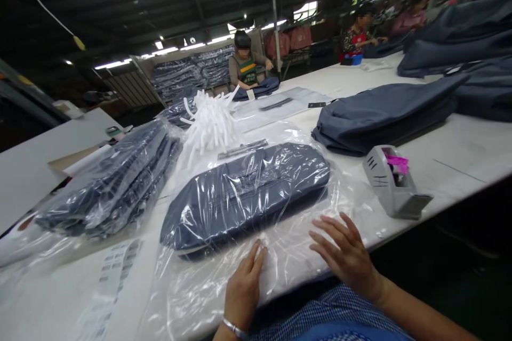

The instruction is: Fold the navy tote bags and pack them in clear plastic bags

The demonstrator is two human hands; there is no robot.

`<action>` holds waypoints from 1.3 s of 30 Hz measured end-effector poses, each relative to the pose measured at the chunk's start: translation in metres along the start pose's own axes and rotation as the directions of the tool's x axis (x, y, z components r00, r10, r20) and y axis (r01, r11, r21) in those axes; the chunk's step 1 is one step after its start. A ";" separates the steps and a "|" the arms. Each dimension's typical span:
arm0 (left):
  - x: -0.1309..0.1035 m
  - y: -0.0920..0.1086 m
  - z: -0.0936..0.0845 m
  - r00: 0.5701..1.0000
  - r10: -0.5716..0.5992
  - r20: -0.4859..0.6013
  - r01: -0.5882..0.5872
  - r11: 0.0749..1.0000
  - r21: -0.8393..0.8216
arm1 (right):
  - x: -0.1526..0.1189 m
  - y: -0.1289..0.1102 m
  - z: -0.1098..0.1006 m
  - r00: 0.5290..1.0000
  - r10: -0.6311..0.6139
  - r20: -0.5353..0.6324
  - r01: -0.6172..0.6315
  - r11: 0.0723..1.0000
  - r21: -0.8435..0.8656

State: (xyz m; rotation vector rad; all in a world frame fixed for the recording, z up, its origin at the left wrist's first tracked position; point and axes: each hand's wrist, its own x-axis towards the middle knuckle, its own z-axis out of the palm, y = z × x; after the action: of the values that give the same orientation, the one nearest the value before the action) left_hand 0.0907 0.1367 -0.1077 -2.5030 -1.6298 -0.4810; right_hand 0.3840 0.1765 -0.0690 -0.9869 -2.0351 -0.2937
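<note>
A dark blue fabric bag (248,192) lies flat inside a clear plastic bag (292,253) on the white table, right in front of me. My left hand (245,279), with a silver bangle at the wrist, has its fingers together on the plastic at the near side of the blue bag, where the film bunches at the fingertips. To the right, my right hand (346,256) is open with fingers apart, over the near right part of the plastic and holding nothing. Whether its fingertips touch the film I cannot tell.
A grey tape dispenser (394,184) stands right, near the table's edge. Bagged dark goods (116,181) are piled left. White strips (212,122) lie bunched behind the plastic. Unwrapped blue bags (384,112) lie back right. A person (246,66) works across the table.
</note>
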 end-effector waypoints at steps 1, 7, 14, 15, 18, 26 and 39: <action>-0.001 -0.002 0.001 1.000 0.005 -0.005 -0.005 1.000 -0.027 | 0.002 0.009 0.003 0.998 0.052 0.029 -0.049 0.995 -0.087; -0.005 -0.008 -0.001 1.000 0.013 0.017 -0.011 0.994 -0.106 | -0.009 0.071 0.009 0.965 0.021 0.261 0.002 0.996 -0.088; 0.032 -0.014 -0.068 0.996 -0.063 0.059 0.077 0.959 -0.273 | -0.028 0.077 -0.002 0.953 -0.047 0.298 0.055 0.998 -0.018; 0.043 -0.020 -0.077 0.994 -0.104 -0.023 0.096 0.968 -0.233 | -0.028 0.078 -0.002 0.950 -0.059 0.306 0.067 0.998 -0.016; 0.067 -0.044 -0.082 0.969 -0.155 -0.194 0.161 0.987 0.016 | -0.031 0.082 -0.004 0.934 -0.091 0.345 0.103 0.995 -0.017; 0.047 -0.070 -0.015 0.952 -0.281 -0.124 0.303 0.923 0.237 | 0.019 0.053 -0.037 0.896 0.000 0.444 -0.027 0.998 0.055; 0.019 -0.088 -0.049 0.916 -0.334 -0.223 0.388 0.882 0.270 | 0.084 0.102 0.089 0.922 -0.055 0.384 0.110 0.987 -0.120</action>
State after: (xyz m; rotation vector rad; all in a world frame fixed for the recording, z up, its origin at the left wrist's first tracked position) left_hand 0.0083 0.1766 -0.0622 -1.8858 -1.9381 -0.4207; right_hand 0.3781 0.3354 -0.0745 -1.1129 -2.4411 -0.3118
